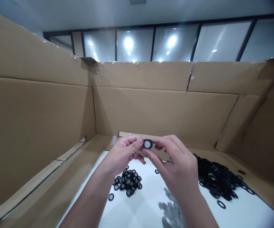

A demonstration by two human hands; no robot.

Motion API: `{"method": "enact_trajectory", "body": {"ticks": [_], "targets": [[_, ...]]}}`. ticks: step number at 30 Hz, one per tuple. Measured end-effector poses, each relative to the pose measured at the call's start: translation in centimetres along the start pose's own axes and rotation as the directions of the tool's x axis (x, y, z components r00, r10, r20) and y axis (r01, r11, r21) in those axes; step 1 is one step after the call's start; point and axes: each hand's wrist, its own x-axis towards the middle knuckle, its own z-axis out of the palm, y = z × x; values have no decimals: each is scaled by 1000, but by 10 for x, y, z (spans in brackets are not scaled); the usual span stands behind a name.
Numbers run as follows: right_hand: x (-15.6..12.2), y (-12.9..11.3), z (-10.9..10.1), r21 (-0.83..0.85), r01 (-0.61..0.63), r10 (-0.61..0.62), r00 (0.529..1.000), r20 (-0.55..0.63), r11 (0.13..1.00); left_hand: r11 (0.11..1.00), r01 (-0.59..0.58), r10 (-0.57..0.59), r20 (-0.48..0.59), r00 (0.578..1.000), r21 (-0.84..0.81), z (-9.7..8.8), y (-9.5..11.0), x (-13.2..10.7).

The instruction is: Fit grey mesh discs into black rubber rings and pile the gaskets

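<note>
Between both hands, above the white surface, is a black rubber washer [147, 144] with a pale grey disc in its centre. My left hand [124, 152] pinches its left edge between thumb and forefinger. My right hand [177, 161] is closed on it from the other side, forefinger at the right edge and thumb just below. Under the hands lies a pile of black washers with pale centres [128, 180]. Thin grey discs [171, 210] are spread by my right forearm, which partly hides them. Right of that forearm is a large heap of black rings [219, 177].
Tall cardboard walls [151, 110] stand at the back, left and right. A white surface [137, 212] lies below the hands. Single stray pieces lie around the piles, among them a ring [221, 204] and a filled washer [111, 197]. A cardboard ledge [44, 174] runs along the left.
</note>
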Motion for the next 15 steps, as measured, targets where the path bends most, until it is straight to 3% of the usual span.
{"method": "enact_trajectory", "body": {"ticks": [7, 15], "targets": [[-1, -3, 1, -4, -8, 8, 1000, -24, 1000, 1000, 18, -18, -22, 1000, 2, 1, -4, 1], [-2, -3, 2, 90, -16, 11, 999, 49, 996, 998, -26, 28, -28, 999, 56, 4, -1, -2]]}}
